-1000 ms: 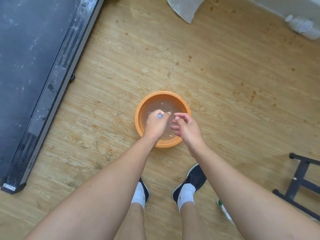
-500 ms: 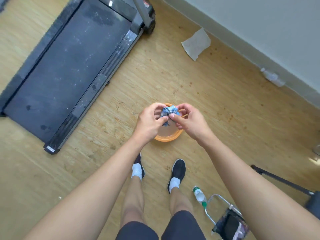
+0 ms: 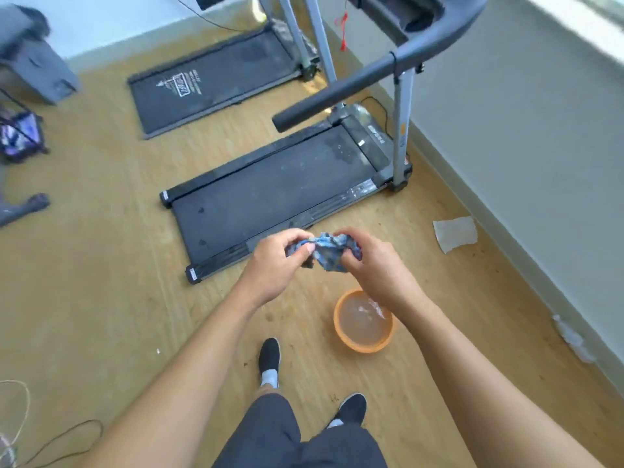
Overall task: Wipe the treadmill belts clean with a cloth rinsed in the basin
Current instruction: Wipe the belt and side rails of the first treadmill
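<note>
A crumpled blue cloth (image 3: 329, 253) is held in the air between both hands. My left hand (image 3: 273, 265) pinches its left end and my right hand (image 3: 373, 265) grips its right end. Below my right forearm, an orange basin (image 3: 341, 327) with cloudy water stands on the wooden floor. The near treadmill's dark belt (image 3: 270, 194) lies just beyond my hands, dusty and spotted. A second treadmill belt (image 3: 216, 82) lies farther back.
The near treadmill's handrail (image 3: 371, 76) juts out above its front end. White paper (image 3: 454, 233) lies by the right wall, and a clear plastic bottle (image 3: 572, 339) sits along the baseboard. Cables (image 3: 60, 440) trail at lower left. My two feet stand beside the basin.
My hands lifted the cloth out of the basin and raised it. I stood up and turned, so the basin now sits lower right and both treadmills are in sight.
</note>
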`<action>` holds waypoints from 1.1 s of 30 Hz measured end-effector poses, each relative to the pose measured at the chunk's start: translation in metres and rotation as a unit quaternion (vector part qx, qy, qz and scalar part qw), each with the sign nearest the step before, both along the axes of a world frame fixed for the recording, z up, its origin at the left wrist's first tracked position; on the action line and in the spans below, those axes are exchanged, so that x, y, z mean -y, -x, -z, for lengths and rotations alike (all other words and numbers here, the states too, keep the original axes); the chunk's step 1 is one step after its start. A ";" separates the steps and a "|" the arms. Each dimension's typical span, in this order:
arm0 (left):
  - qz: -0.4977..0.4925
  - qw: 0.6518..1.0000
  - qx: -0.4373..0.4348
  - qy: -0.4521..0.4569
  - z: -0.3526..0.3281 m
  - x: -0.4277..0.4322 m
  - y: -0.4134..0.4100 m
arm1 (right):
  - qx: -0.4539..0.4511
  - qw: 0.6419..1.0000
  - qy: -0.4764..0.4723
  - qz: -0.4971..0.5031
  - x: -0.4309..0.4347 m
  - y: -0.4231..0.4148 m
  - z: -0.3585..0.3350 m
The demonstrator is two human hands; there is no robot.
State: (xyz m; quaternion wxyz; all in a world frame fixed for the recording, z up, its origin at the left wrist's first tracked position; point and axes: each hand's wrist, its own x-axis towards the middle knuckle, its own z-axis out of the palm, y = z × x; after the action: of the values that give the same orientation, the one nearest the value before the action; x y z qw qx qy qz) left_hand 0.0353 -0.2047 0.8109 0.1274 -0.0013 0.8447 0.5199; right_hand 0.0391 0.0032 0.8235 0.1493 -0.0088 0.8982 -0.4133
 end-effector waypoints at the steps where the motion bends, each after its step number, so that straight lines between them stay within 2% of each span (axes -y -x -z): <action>1: -0.013 1.000 -0.006 -0.010 -0.009 0.016 0.011 | -0.009 1.000 -0.011 -0.021 0.015 0.015 -0.010; 5: -0.086 0.992 -0.080 0.048 -0.036 0.086 0.061 | -0.039 0.998 -0.031 -0.046 0.078 0.080 -0.035; 9: -0.160 0.982 -0.094 -0.037 -0.053 0.166 0.127 | -0.043 0.992 -0.075 -0.090 0.149 0.153 -0.048; 13: -0.089 0.990 -0.086 -0.070 -0.076 0.233 0.200 | -0.030 0.990 -0.103 -0.088 0.213 0.217 -0.060; 16: -0.024 0.993 -0.075 -0.090 -0.100 0.268 0.260 | -0.045 0.996 -0.074 -0.023 0.254 0.255 -0.067; 19: -0.009 0.984 -0.040 -0.174 -0.117 0.293 0.328 | -0.014 0.991 0.062 0.116 0.283 0.292 -0.071; 21: -0.021 0.978 -0.016 -0.207 -0.120 0.303 0.373 | 0.016 0.957 0.193 0.215 0.296 0.324 -0.072; 22: -0.023 0.978 -0.007 -0.208 -0.119 0.305 0.395 | 0.059 0.932 0.260 0.246 0.302 0.341 -0.070; 25: -0.007 0.981 0.003 -0.193 -0.106 0.303 0.458 | 0.219 0.833 0.432 0.267 0.319 0.397 -0.053; 27: 0.004 0.974 0.024 -0.225 -0.093 0.296 0.498 | 0.260 0.792 0.487 0.260 0.327 0.437 -0.041; 30: -0.005 0.953 0.067 -0.297 -0.082 0.288 0.555 | 0.270 0.747 0.548 0.263 0.332 0.500 -0.028; 33: -0.021 0.936 0.122 -0.330 -0.088 0.275 0.614 | 0.270 0.746 0.561 0.238 0.330 0.565 -0.029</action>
State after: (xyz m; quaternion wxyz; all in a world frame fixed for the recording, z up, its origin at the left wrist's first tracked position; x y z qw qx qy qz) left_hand -0.5789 -0.4800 0.8993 0.2118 -0.0405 0.6034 0.7677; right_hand -0.5258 -0.3273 0.8524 0.2507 0.2351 0.3996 -0.8498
